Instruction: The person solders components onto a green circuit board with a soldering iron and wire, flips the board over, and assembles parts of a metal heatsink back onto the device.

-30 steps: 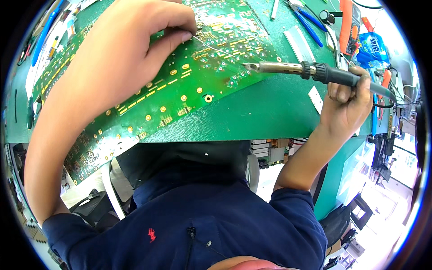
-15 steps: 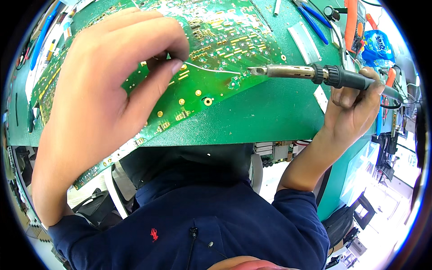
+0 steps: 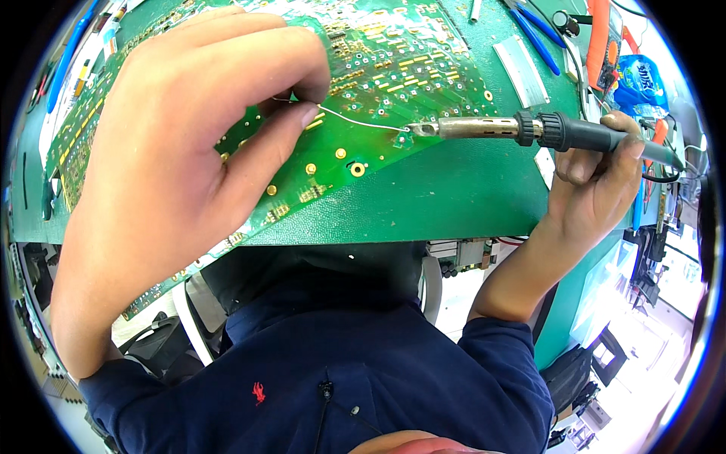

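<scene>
Head view: the left hand (image 3: pixel 204 98) is pinching thin silvery wire (image 3: pixel 357 120), the right hand (image 3: pixel 597 170) is clasping a black-handled metal soldering iron (image 3: pixel 548 130), both apparently meeting over the green circuit board (image 3: pixel 340 136), completion being unclear.

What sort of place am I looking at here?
Probably an electronics workshop or repair bench: the right hand holds a soldering iron at a large green circuit board, and a blue-handled hand tool lies on the table.

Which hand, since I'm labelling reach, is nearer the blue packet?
Right. In the picture, the right hand, holding the soldering iron, is below and slightly left of the blue packet; the left hand is far left, over the circuit board.
</scene>
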Motion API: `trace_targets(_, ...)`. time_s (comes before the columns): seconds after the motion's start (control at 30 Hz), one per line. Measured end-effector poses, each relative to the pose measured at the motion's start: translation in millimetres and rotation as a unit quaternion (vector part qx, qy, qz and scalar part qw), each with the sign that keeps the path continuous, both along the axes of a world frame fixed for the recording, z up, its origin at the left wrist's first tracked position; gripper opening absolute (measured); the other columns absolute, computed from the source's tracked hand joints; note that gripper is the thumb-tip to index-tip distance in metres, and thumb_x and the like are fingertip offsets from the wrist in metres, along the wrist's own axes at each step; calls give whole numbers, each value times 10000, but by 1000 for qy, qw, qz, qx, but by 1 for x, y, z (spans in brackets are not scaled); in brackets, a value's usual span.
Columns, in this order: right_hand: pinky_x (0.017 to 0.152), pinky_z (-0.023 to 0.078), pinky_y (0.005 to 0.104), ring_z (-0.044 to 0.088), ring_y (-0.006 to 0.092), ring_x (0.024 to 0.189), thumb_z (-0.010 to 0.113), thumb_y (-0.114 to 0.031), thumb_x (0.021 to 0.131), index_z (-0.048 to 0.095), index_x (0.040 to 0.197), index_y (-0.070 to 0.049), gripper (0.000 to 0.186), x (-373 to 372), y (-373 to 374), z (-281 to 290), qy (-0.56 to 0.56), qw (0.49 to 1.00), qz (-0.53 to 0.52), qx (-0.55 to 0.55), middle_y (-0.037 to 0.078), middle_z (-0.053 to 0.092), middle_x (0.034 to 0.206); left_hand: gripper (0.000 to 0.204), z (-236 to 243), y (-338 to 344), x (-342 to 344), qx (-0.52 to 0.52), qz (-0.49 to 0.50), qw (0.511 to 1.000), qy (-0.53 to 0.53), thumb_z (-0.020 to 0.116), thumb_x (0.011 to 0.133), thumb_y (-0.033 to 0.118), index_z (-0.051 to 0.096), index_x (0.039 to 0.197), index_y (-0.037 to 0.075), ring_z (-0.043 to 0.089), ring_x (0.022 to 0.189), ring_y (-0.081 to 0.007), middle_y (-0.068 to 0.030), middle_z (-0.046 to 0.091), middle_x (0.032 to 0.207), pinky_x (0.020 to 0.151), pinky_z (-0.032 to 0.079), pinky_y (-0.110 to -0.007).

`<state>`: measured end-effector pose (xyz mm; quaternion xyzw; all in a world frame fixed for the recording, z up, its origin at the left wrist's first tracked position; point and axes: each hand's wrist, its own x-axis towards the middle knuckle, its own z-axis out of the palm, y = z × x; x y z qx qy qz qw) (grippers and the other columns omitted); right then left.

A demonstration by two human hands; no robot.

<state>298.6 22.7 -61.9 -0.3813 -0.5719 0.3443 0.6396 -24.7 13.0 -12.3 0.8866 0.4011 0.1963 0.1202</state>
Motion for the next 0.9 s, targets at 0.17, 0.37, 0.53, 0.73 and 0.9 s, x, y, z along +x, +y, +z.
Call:
trace_targets(0.17,447,357,243,503,124,481,492,-386,1105,618,1103,42,447,0,-1,0,-6,1000,-4,-2,58,524,582,126,0,0,1,5,-4,1000,0,691,796,-65,631,892,-11,579,782,-296,-122,587,818,696,447,-369)
trace_targets(0.37,480,398,258,507,124,505,477,-361,1107,610,1083,34,417,-1,1,-1,-14,1000,-26,1,94,565,625,148,-1,0,3,22,-3,1000,-1,707,776,-74,635,890,-10,575,784,-302,-122,588,819,692,448,-375)
trace_targets(0.53,483,407,268,504,129,502,486,-341,1097,608,1065,34,396,-2,2,1,-1,1000,-17,-6,103,567,628,164,-1,0,2,23,-10,1000,0,718,765,-74,639,893,-8,572,784,-304,-122,585,819,691,449,-377)
trace_targets(0.73,469,406,274,502,136,485,494,-318,1090,617,1047,53,393,-6,-1,4,-24,998,-51,-16,79,532,595,159,-1,1,3,33,-13,999,8,720,768,-69,641,892,-7,574,786,-305,-123,587,819,691,451,-377)
trace_targets(0.9,463,412,271,515,137,487,504,-307,1088,624,1047,56,385,-7,0,4,-20,999,-47,-6,78,535,593,155,1,0,3,30,-9,999,27,720,770,-66,638,888,-9,580,790,-309,-126,593,826,697,457,-378)
